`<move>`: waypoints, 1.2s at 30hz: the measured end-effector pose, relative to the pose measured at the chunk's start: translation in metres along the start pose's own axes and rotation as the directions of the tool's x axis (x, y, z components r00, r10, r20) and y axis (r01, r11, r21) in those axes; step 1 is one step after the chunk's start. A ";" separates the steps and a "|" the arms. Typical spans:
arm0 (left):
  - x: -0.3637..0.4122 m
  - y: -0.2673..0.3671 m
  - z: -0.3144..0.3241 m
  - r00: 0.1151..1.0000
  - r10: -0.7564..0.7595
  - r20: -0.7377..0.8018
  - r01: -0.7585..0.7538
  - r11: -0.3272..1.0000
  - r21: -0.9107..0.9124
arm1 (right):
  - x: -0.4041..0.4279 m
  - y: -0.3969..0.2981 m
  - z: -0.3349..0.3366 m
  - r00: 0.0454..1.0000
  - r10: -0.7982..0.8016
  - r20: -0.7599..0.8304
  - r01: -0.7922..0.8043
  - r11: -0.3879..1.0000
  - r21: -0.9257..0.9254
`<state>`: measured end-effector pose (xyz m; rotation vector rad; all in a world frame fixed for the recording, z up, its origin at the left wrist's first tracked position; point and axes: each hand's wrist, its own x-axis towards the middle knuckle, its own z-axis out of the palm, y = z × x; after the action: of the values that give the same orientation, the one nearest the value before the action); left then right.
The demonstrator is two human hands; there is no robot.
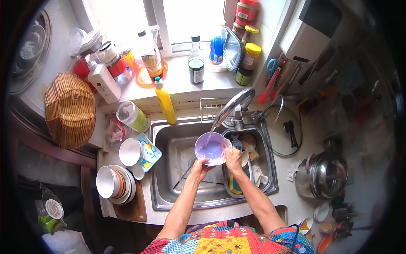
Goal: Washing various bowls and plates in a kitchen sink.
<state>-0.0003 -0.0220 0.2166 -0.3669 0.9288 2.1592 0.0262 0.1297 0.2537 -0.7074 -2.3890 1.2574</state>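
A lilac bowl [212, 149] is held tilted over the steel sink basin [168, 190], with water from the chrome faucet [226, 109] running into it. My left hand [200, 169] grips its lower left rim, thumb on the edge. At its right side is my right hand [234, 158], closed around the rim and what seems to be a pale pink and white cloth or second piece, too unclear to name. Beneath the bowl, a clear plastic container [203, 179] lies in the basin. In the small right basin are a yellow and green sponge [235, 186] and a whitish cloth [260, 175].
Stacked bowls and plates [109, 184] rest on a wooden board [136, 208] at left, beside a white bowl [130, 152] and a blue patterned tray [150, 152]. A yellow detergent bottle [166, 103] stands behind the sink. At right are a glass lid [279, 139] and a steel pot [317, 177].
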 end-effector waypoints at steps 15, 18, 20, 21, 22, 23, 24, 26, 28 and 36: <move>-0.024 0.010 0.022 0.994 -0.089 -0.067 0.105 0.950 0.295 | -0.015 -0.023 -0.046 0.906 0.222 0.361 -0.333 0.899 0.284; -0.037 0.017 0.023 0.993 -0.100 -0.059 0.114 0.928 0.354 | -0.018 -0.009 -0.037 0.908 0.203 0.365 -0.322 0.898 0.301; -0.029 0.018 0.015 0.994 -0.094 -0.058 0.108 0.931 0.348 | -0.018 -0.010 -0.030 0.898 0.215 0.383 -0.345 0.886 0.311; -0.026 0.019 0.013 0.995 -0.088 -0.054 0.101 0.934 0.342 | -0.018 -0.013 -0.030 0.897 0.214 0.387 -0.345 0.886 0.310; -0.023 0.019 0.013 0.996 -0.088 -0.027 0.092 0.945 0.313 | -0.018 -0.017 -0.032 0.904 0.201 0.376 -0.332 0.886 0.324; -0.023 0.016 0.012 0.996 -0.085 -0.030 0.090 0.946 0.310 | -0.018 -0.021 -0.033 0.911 0.188 0.366 -0.319 0.885 0.339; -0.023 0.013 0.016 0.998 -0.060 -0.019 0.063 0.962 0.267 | -0.019 -0.020 -0.036 0.911 0.189 0.366 -0.319 0.886 0.337; -0.023 0.012 0.016 0.999 -0.032 -0.011 0.033 0.975 0.220 | -0.024 -0.017 -0.040 0.909 0.160 0.384 -0.329 0.843 0.426; -0.021 0.012 0.014 1.000 0.024 0.015 -0.025 0.993 0.118 | -0.026 -0.015 -0.035 0.911 0.142 0.386 -0.319 0.836 0.446; -0.001 0.024 0.010 0.958 0.283 0.040 -0.281 0.958 -0.051 | -0.015 0.007 -0.007 0.899 0.123 0.421 -0.379 0.702 0.603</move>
<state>-0.0168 -0.0268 0.2361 -0.2129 0.9544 2.4408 0.0438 0.1291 0.2508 -0.6174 -1.8413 2.3752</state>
